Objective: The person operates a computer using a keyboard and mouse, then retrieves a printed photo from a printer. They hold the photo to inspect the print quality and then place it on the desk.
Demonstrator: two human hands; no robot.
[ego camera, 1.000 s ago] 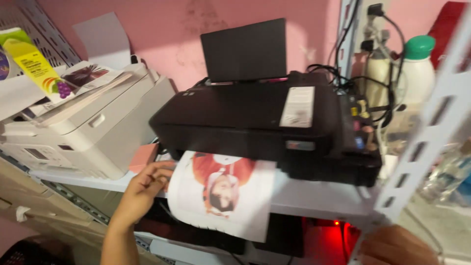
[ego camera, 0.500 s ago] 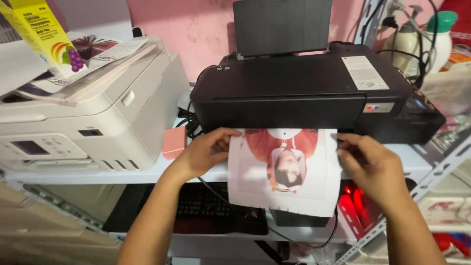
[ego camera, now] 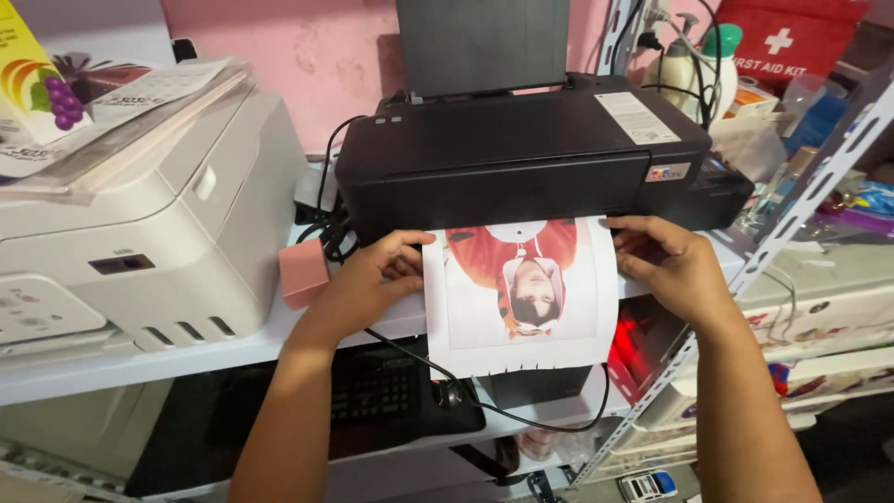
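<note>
I see my left hand (ego camera: 372,279) and right hand (ego camera: 670,265) pinching the printed sheet (ego camera: 521,293) at the black printer (ego camera: 521,154) — red first-aid pouch (ego camera: 792,42) top right, white label on the printer's lid.

Printed sheet (ego camera: 521,289) before black printer (ego camera: 521,149), white printer (ego camera: 140,214) to its left

Two printers sit side by side on the white shelf (ego camera: 279,340): one black printer (ego camera: 521,154) and one white printer (ego camera: 140,224). One printed photo sheet (ego camera: 520,293) hangs out of the black one, with two hands on it, a left hand (ego camera: 377,279) and a right hand (ego camera: 672,265). There is also one small pink block (ego camera: 304,272) and one keyboard (ego camera: 386,391) on the level below.
</note>
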